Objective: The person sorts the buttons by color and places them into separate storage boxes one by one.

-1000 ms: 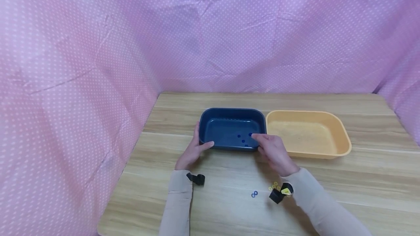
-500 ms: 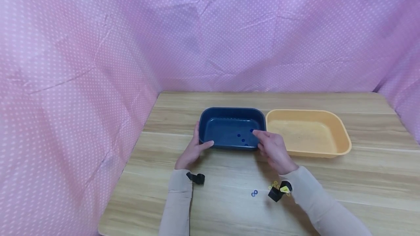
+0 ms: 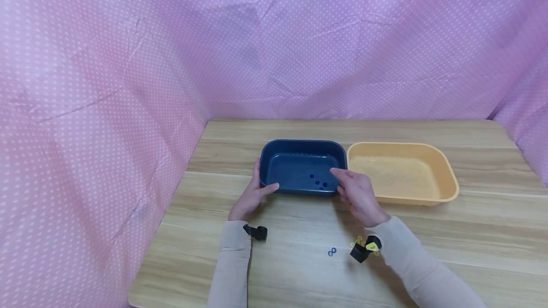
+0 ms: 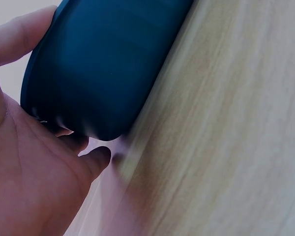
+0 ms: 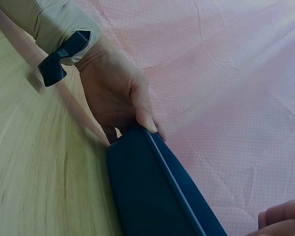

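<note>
My left hand (image 3: 250,198) grips the near left corner of a dark blue plastic tub (image 3: 299,145), thumb over the front rim, fingers along the side wall. The left wrist view has that hand (image 4: 34,162) against the tub's outer wall (image 4: 103,64). Over the tub's right end is my right hand (image 3: 357,196), fingers curled, with no ring showing at the fingertips. Several small blue rings (image 3: 318,182) lie on the tub floor below it. Two more blue rings (image 3: 332,252) lie on the table near my right wrist. Several yellow rings (image 3: 357,240) are partly hidden behind the wrist camera.
A yellow plastic tub (image 3: 404,200) stands right beside the blue one, partly overlapped by my right hand. Both tubs stand on a wood-grain table (image 3: 295,270). Pink dotted cloth (image 3: 274,61) hangs behind the table and at its sides.
My right hand has let go of the blue ring it pinched; that ring now lies on the blue tub's floor with the others. The left hand has kept its grip.
</note>
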Motion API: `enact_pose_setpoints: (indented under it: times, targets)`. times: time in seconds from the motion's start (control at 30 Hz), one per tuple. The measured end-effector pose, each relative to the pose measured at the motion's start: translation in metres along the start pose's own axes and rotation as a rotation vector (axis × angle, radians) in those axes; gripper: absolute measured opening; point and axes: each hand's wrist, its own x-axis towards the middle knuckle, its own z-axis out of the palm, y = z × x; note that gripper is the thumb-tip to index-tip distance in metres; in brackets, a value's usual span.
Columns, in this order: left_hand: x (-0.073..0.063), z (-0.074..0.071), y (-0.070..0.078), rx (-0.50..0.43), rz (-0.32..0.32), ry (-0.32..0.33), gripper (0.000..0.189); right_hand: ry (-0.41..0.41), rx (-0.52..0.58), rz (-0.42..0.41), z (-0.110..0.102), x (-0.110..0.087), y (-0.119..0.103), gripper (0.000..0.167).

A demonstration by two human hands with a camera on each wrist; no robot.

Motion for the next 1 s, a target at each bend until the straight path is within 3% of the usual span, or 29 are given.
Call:
enact_pose_setpoints:
  times: [0.33, 0.53, 0.8, 1.0]
  targets:
    - [0.001, 0.000, 0.001, 0.018, -0.004, 0.001, 0.100, -0.014, -0.039, -0.003, -0.003, -0.007, 0.000, 0.055]
    - [0.000, 0.000, 0.002, 0.029, -0.010, 0.009, 0.100, -0.019, -0.077, -0.012, -0.003, -0.010, 0.001, 0.053]
    - [0.000, 0.000, 0.002, 0.032, -0.007, 0.011, 0.100, -0.030, -0.280, -0.042, -0.003, -0.020, 0.003, 0.055]
    - [0.000, 0.000, 0.003, 0.037, -0.011, 0.006, 0.101, -0.034, -0.388, -0.100, -0.003, -0.026, 0.011, 0.045]
